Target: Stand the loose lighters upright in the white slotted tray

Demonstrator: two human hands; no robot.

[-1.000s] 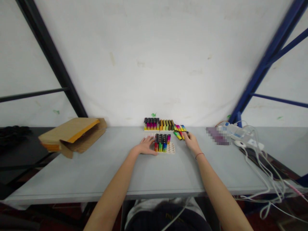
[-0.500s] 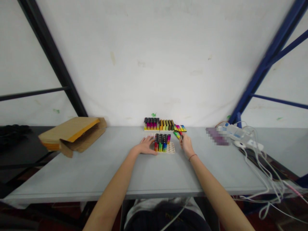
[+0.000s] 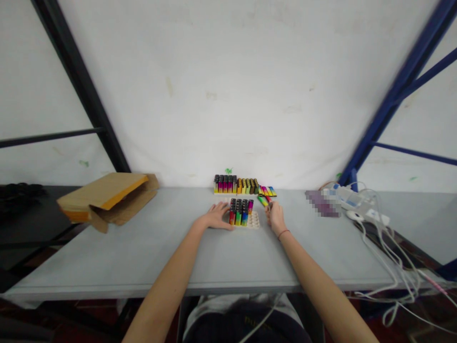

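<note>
- The pale tray [image 3: 254, 221] is at the centre of my clock; it lies on the grey table [image 3: 243, 259], in front of the person.
- In it, the upright lighters [image 3: 238, 212] fill the nine o'clock side; at three o'clock the holes are bare.
- The left hand [image 3: 214, 218] is at nine o'clock, palm down. Its fingers are spread, with the thumb at the tray's near left corner; how firmly they press, I cannot tell.
- The right hand [image 3: 276, 217] is at three o'clock, just beside the tray. Its bent fingers pinch what seems a lighter [image 3: 270, 206]; only a small dark end is showing.
- Loose lighters [image 3: 267, 191] lie flat at one o'clock, beyond the right hand.
- At twelve o'clock stand the yellow-topped lighters [image 3: 247, 185]; at eleven, the black-topped lighters [image 3: 224, 184].
- Far away at nine o'clock rests the cardboard box [image 3: 107, 193], its end open.
</note>
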